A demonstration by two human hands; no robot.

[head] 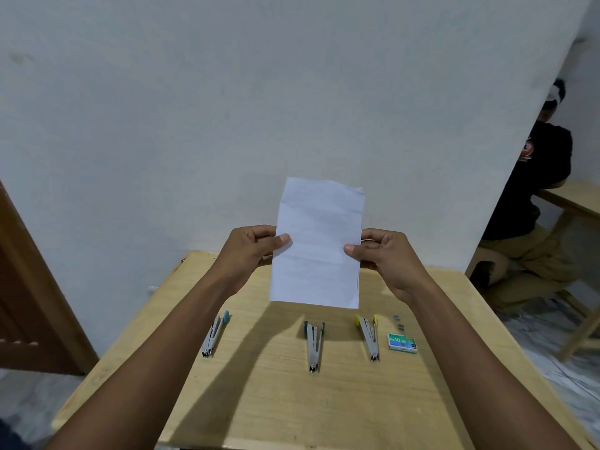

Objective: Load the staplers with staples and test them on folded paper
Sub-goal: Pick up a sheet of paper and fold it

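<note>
I hold a folded white paper [318,245] upright above the wooden table [279,401]. My left hand [251,251] pinches its left edge and my right hand [386,254] pinches its right edge. Three staplers lie in a row on the table below. The light-blue stapler [214,334] is at the left, the teal stapler [314,345] in the middle, the yellow stapler [368,336] at the right. A green staple box [402,343] lies right of the yellow stapler, with two small staple strips [398,321] just beyond it.
A pale wall [227,108] rises behind the table. A brown wooden door [29,287] stands at the left. At the right, a person in dark clothes [532,203] sits at another wooden table [571,199].
</note>
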